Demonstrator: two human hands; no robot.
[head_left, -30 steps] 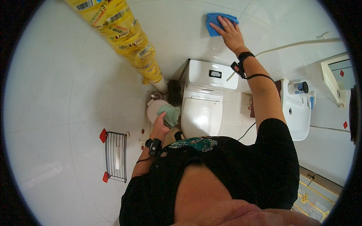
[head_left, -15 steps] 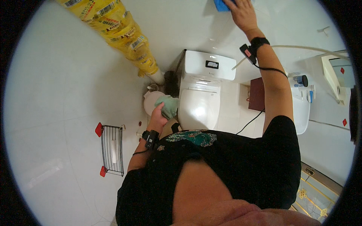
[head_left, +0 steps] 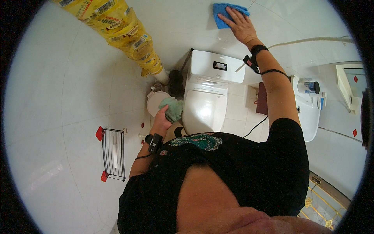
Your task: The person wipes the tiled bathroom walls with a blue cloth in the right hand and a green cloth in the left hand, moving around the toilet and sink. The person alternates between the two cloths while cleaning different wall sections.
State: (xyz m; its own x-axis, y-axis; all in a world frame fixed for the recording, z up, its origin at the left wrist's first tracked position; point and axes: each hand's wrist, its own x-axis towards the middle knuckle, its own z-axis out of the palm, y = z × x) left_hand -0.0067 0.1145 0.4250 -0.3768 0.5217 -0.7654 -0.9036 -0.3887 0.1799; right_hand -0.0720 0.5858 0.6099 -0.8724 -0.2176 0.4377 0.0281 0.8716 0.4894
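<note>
High on the wall beyond the toilet, my right hand (head_left: 244, 30) lies flat with spread fingers on a folded blue cloth (head_left: 221, 22), pressing it to the tiles. My left hand (head_left: 161, 118) is closed round a bunched pale green cloth (head_left: 171, 109), thumb on top. That cloth hangs over the edge of a pale pink round bin (head_left: 156, 102), left of the white toilet (head_left: 204, 111). The toilet's lid is down, and a dual flush button (head_left: 220, 66) shows on its tank.
A pipe wrapped in yellow plastic (head_left: 128, 35) rises at the left, with a dark brush (head_left: 176, 82) by its foot. A black wire rack (head_left: 113, 154) hangs on the left wall. At the right are a washbasin (head_left: 310, 130), a dark-lidded jar (head_left: 311, 87) and a pale hose (head_left: 307, 41).
My right hand and the blue cloth now sit lower and slightly further left in the picture, so more of the cloth shows. The left hand keeps the green cloth, nearly still.
</note>
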